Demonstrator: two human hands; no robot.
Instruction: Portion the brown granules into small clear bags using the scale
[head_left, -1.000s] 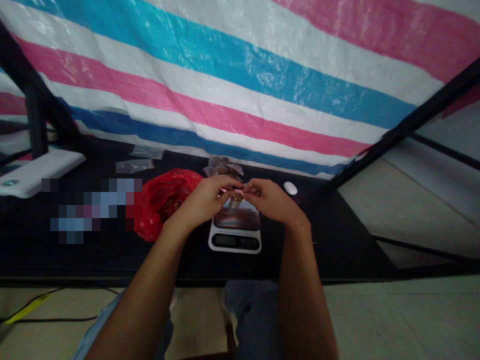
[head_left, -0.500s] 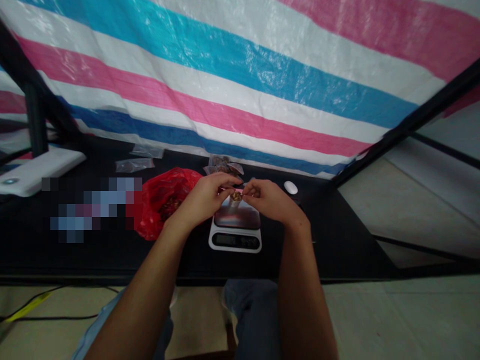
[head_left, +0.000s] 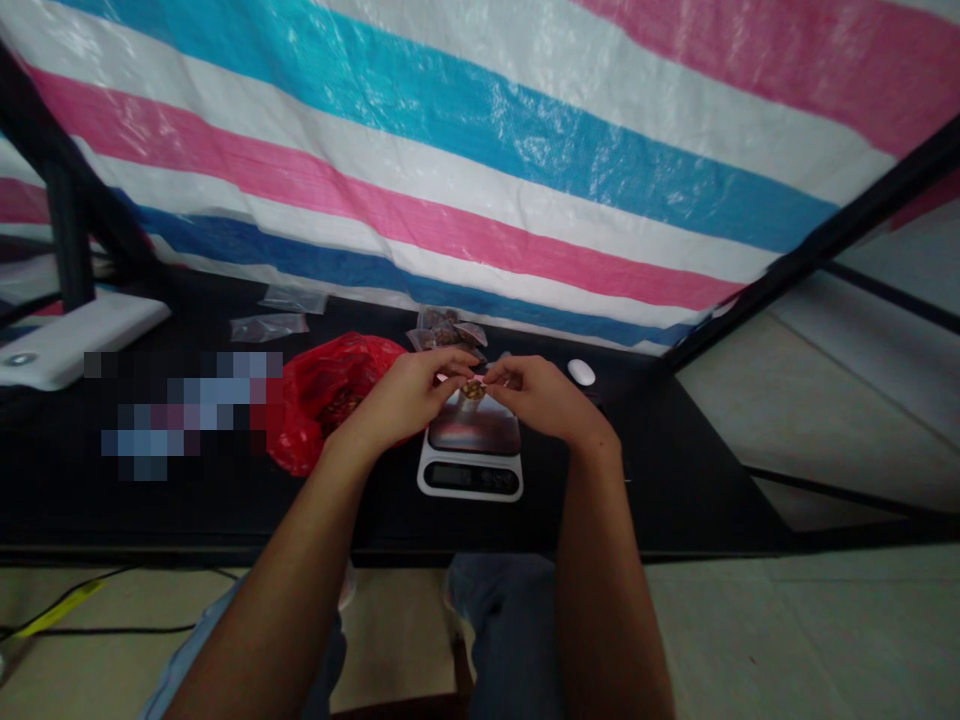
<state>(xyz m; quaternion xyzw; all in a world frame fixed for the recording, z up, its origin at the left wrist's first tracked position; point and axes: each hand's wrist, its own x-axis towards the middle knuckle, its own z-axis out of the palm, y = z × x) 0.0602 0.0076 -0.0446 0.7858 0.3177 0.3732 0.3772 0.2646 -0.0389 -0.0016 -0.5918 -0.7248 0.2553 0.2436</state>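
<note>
A small clear bag [head_left: 472, 391] with brown bits in it is above the steel plate of a white digital kitchen scale [head_left: 474, 434]. I cannot tell whether its bottom rests on the plate. My left hand [head_left: 421, 392] pinches the left side of the bag's mouth between thumb and fingers. On the opposite side my right hand [head_left: 541, 396] pinches its edge, with the fingers curled. The scale's display is too dim to read. Just left of my left hand lies an open red plastic bag [head_left: 304, 395] with brownish pieces inside.
Filled clear bags [head_left: 448, 330] lie behind the scale, and flat clear bags [head_left: 268, 327] lie farther left. A white oval object [head_left: 581, 373] is at the right. A white base [head_left: 82, 340] stands at the far left of the black table [head_left: 690, 480]. Behind hangs a striped sheet [head_left: 465, 150].
Both hands keep hold of the clear bag in almost the same place. The whole view has shifted very slightly.
</note>
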